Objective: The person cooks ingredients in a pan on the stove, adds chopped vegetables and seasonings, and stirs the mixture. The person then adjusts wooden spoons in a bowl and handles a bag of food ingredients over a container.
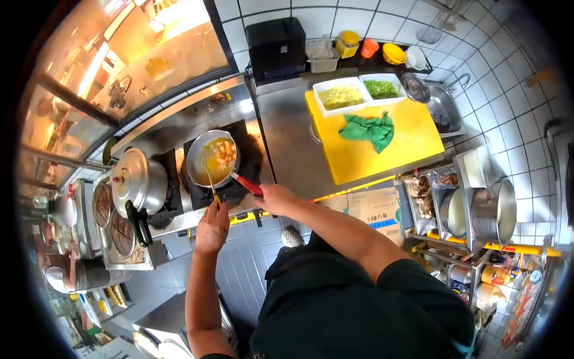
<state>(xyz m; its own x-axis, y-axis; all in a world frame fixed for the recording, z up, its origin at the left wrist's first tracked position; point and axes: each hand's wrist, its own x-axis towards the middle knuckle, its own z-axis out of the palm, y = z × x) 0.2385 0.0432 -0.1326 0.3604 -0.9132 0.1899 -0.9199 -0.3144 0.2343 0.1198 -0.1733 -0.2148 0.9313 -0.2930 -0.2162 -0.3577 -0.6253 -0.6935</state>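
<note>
A metal frying pan (pixel 193 169) sits on the stove, with pale orange-pink chunks (pixel 225 153) in yellow liquid inside it. My right hand (pixel 278 199) is closed around the pan's red handle (pixel 248 185). In my left hand (pixel 213 226) is a thin utensil with a wooden handle (pixel 216 196). Its far end reaches into the pan's left side; the shape of its tip cannot be made out. Left of the pan stands a large lidded pressure cooker (pixel 139 182), its black handle (pixel 139 224) pointing toward the front.
To the right, a yellow cutting board (pixel 412 128) carries a green cloth (pixel 369 130) and two white containers (pixel 341 111) of chopped food. A sink (pixel 457 122) lies beyond. Steel pots (pixel 496 212) stand at the right, near a cardboard box (pixel 376 209). Another person (pixel 69 275) is at far left.
</note>
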